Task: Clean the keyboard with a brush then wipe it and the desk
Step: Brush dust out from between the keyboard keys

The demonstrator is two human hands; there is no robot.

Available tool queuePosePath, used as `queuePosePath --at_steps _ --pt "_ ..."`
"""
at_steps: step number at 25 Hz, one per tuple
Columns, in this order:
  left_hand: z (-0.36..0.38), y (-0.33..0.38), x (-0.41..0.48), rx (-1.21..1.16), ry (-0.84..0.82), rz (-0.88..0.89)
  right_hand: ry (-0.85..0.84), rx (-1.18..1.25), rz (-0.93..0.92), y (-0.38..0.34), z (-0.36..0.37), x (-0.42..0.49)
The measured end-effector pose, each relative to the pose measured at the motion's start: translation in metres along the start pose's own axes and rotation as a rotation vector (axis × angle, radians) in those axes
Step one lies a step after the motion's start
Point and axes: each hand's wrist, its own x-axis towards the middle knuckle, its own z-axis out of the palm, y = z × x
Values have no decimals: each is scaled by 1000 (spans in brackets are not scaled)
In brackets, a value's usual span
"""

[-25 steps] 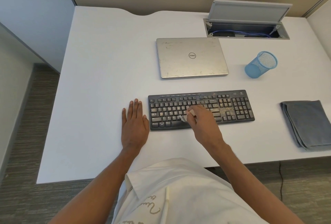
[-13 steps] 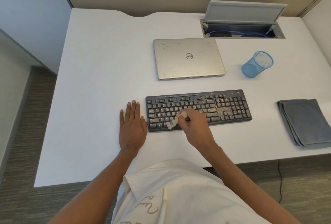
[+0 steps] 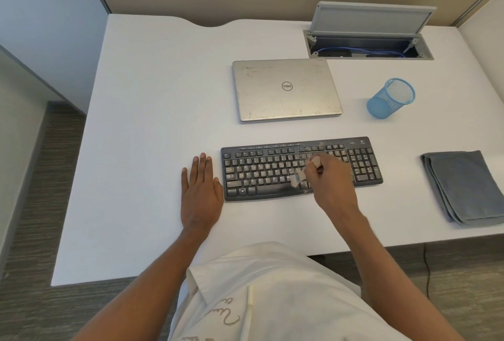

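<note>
A black keyboard (image 3: pixel 261 168) with pale dust on its keys lies on the white desk (image 3: pixel 152 111). My right hand (image 3: pixel 331 182) is over its middle, closed on a small pale brush (image 3: pixel 297 177) whose bristles touch the keys near the space bar. My left hand (image 3: pixel 200 193) lies flat on the desk, fingers together, just left of the keyboard's edge. A folded grey cloth (image 3: pixel 466 185) rests at the right end of the desk.
A shut silver laptop (image 3: pixel 286 89) lies behind the keyboard. A blue mesh pen cup (image 3: pixel 390 98) stands to its right. Behind that, a cable hatch (image 3: pixel 368 46) stands with its lid up. The desk's front edge is close to my body.
My right hand swept the brush left across the keys, then back right toward the middle. My left hand stayed flat beside the keyboard.
</note>
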Motion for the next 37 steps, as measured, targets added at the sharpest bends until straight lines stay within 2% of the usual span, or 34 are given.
queuePosePath --at_steps 6,12,16,22,29,31,37 --pt "0 0 1 -3 -10 0 -146 24 -5 2 22 4" --pt "2 -1 0 -5 -3 4 -34 47 56 33 -9 4" --pt "2 -2 0 6 -9 3 34 32 16 27 -18 -1" --pt "1 -1 0 -1 2 7 -222 80 -60 28 0 -5" --pt "2 0 0 18 4 -3 -94 -69 -32 52 -25 8" --pt "2 0 1 19 -1 -5 -70 -46 -44 48 -27 7" --pt "0 1 0 10 6 -6 -190 -17 -53 44 -11 6"
